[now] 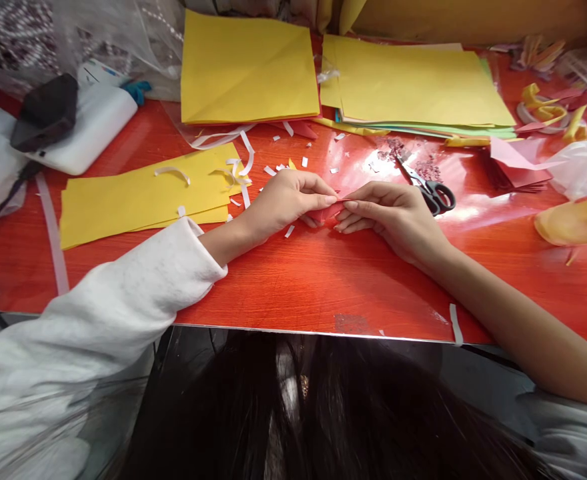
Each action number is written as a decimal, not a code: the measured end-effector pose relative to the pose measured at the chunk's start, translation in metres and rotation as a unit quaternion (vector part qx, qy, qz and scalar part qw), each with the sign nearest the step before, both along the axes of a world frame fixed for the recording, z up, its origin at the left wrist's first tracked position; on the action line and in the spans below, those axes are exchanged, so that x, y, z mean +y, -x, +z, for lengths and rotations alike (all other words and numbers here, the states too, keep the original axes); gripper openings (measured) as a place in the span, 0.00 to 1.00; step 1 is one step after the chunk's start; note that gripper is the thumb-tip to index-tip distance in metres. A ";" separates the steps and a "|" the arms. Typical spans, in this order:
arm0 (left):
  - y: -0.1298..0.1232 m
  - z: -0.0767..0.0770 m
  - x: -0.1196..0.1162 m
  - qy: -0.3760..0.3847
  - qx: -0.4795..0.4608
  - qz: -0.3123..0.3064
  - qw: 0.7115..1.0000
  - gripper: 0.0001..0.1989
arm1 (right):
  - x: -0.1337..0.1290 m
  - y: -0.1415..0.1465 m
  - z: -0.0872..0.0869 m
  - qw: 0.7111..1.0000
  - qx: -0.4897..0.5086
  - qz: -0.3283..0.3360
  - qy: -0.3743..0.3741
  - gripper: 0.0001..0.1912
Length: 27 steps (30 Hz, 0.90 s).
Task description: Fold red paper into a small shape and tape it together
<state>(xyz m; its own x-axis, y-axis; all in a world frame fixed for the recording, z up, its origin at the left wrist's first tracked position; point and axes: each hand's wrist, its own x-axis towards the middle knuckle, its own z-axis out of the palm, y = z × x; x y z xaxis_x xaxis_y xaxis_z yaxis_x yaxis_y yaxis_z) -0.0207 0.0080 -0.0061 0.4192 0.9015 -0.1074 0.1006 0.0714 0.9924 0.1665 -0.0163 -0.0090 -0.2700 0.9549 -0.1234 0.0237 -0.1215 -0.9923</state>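
Note:
Between both hands, over the middle of the red table [283, 293], is a small piece of red paper [325, 213]. My left hand [288, 199] pinches its upper edge between thumb and forefinger, with other fingers partly behind the paper. From the right, my right hand [391, 212] pinches the same edge with thumb and forefinger, its fingertips close to those of my left hand. Black-handled scissors [431, 190] lie just behind my right hand. Small white paper scraps [305, 162] are scattered behind and beside my left hand.
Yellow strips [143, 193] lie at left, a yellow stack [248, 70] and a multicoloured stack [418, 83] at the back. A white box [91, 127] with a black device [46, 113] and cable stands far left. Folded red papers [516, 170] and plastic bags are at right.

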 end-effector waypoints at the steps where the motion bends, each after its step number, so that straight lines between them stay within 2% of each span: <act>1: 0.000 0.000 0.000 0.001 0.002 0.000 1.000 0.02 | 0.000 0.000 0.000 1.000 -0.005 0.000 -0.002 0.03; 10: 0.000 0.001 0.000 -0.006 -0.004 -0.016 1.000 0.03 | -0.004 0.001 0.001 0.997 -0.062 0.023 -0.044 0.06; 21: 0.000 0.001 0.000 0.006 -0.004 -0.008 1.000 0.02 | -0.006 0.002 0.001 0.997 -0.045 0.021 -0.054 0.05; 27: -0.001 0.000 0.000 0.009 -0.012 0.009 1.000 0.02 | -0.003 0.002 -0.001 0.999 -0.013 0.017 -0.025 0.04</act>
<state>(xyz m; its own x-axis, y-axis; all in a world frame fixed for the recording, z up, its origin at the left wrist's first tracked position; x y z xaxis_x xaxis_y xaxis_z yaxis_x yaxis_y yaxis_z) -0.0201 0.0083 -0.0058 0.4047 0.9072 -0.1146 0.0759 0.0916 0.9929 0.1642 -0.0195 -0.0097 -0.2994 0.9505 -0.0828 0.0535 -0.0699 -0.9961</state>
